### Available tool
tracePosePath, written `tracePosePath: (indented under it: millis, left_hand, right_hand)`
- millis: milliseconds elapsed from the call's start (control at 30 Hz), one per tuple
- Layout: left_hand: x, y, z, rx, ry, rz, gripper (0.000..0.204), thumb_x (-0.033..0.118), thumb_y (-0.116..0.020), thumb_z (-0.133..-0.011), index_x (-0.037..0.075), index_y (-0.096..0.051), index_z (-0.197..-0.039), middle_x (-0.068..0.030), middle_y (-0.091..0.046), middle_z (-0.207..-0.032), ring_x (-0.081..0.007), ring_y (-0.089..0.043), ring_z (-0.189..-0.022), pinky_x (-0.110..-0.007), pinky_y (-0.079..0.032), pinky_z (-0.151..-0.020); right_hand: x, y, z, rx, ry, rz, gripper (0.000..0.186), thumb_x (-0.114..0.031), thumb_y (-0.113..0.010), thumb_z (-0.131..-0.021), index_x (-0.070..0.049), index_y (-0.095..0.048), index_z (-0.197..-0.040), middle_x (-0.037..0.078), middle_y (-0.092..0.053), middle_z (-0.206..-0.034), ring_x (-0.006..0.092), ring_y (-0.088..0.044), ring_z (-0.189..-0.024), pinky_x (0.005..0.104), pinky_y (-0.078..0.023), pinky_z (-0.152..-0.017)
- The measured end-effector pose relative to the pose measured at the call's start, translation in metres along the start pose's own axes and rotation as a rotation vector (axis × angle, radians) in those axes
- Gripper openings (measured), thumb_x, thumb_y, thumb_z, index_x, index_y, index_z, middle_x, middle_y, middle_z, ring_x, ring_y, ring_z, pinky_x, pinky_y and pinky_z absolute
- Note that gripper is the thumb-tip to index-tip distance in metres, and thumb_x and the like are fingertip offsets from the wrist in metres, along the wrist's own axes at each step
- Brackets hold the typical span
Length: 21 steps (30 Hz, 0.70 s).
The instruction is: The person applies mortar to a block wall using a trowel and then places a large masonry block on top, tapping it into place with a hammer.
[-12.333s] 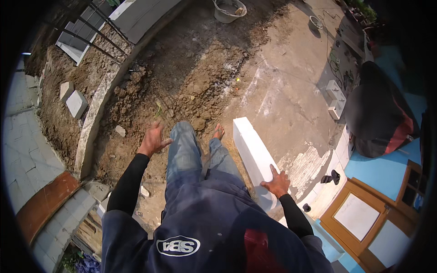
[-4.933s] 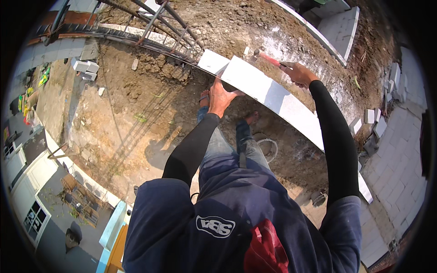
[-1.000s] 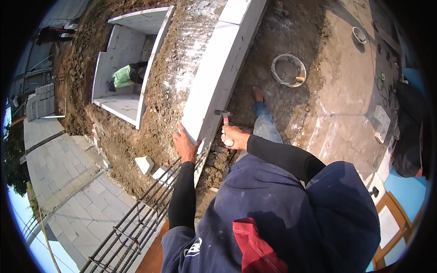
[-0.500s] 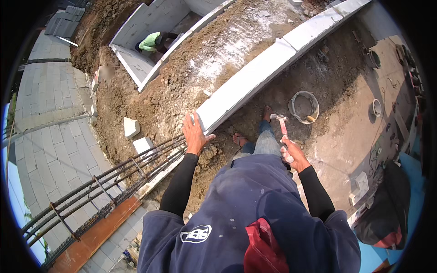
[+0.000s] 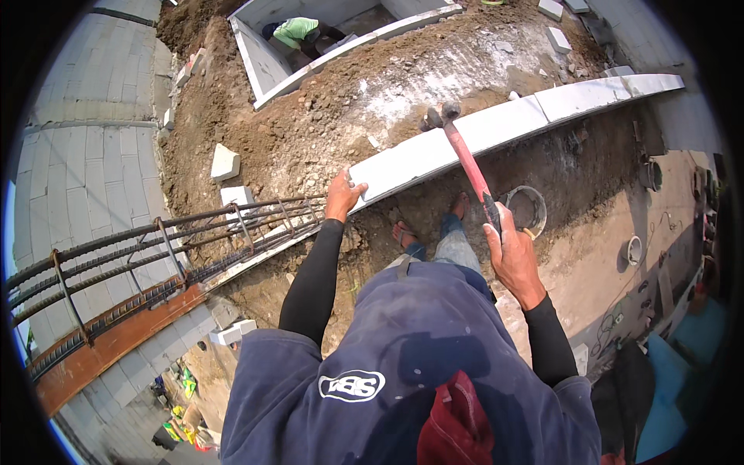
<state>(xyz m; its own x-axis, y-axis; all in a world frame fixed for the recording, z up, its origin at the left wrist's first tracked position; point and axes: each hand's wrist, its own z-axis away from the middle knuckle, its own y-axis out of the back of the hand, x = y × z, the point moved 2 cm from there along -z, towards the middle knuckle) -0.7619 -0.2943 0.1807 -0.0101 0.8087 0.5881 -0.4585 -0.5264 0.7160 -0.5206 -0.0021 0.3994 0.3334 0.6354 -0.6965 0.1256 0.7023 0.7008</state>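
My right hand (image 5: 513, 260) is wrapped round the dark grip of a hammer (image 5: 463, 155) with a red handle. It is raised, and its head appears over the top of a low wall of white blocks (image 5: 504, 128). At the wall's near left end, my left hand (image 5: 341, 194) grips the end block (image 5: 403, 167), thumb along its near side. A steel rebar cage (image 5: 155, 244) runs leftward from close to that hand. Below the hammer, a round bucket (image 5: 544, 211) stands on the soil, partly hidden by my right hand.
A person in a green top (image 5: 298, 31) bends inside a block-walled pit (image 5: 271, 94). Loose white blocks (image 5: 225, 163) lie on the dirt at left. An orange-brown board (image 5: 116, 322) lies beneath the rebar. A smaller bucket (image 5: 634, 249) stands at right. My feet are beside the wall.
The hammer has swung up from low beside the bucket to above the wall, head toward the blocks. My left hand stays at the block's end. The whole view has turned somewhat.
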Motion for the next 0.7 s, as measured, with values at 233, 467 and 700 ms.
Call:
tracePosePath:
  millis: [233,467,700]
  left_hand:
    - [0.018,-0.012,0.003,0.011,0.042,0.031,0.079,0.022,-0.084,-0.078,0.001,-0.047,-0.145,-0.0241,-0.066,-0.124,-0.0346,-0.068,-0.107,-0.042,-0.054,-0.091]
    - [0.008,-0.006,0.005,0.046,0.000,-0.020,0.085,0.023,-0.082,-0.079,0.002,-0.040,-0.150,-0.0254,-0.063,-0.128,-0.0393,-0.061,-0.116,-0.045,-0.047,-0.102]
    - [0.028,-0.008,0.002,-0.042,0.054,-0.040,0.086,0.021,-0.078,-0.083,0.001,-0.033,-0.154,-0.0260,-0.060,-0.132,-0.0412,-0.060,-0.116,-0.046,-0.049,-0.099]
  right_hand:
    - [0.064,-0.044,-0.031,-0.242,0.242,0.467,0.041,-0.026,-0.059,-0.099,-0.005,-0.046,-0.131,0.020,-0.066,-0.070,0.0437,-0.064,-0.061,0.0535,-0.046,-0.052]
    - [0.059,-0.055,-0.044,-0.277,0.219,0.479,0.044,-0.027,-0.058,-0.099,-0.005,-0.045,-0.135,0.021,-0.065,-0.067,0.0448,-0.063,-0.059,0.0544,-0.047,-0.053]
    - [0.087,-0.028,-0.032,-0.180,0.078,0.386,0.044,-0.027,-0.056,-0.100,-0.004,-0.043,-0.135,0.024,-0.063,-0.064,0.0455,-0.063,-0.059,0.0561,-0.047,-0.055]
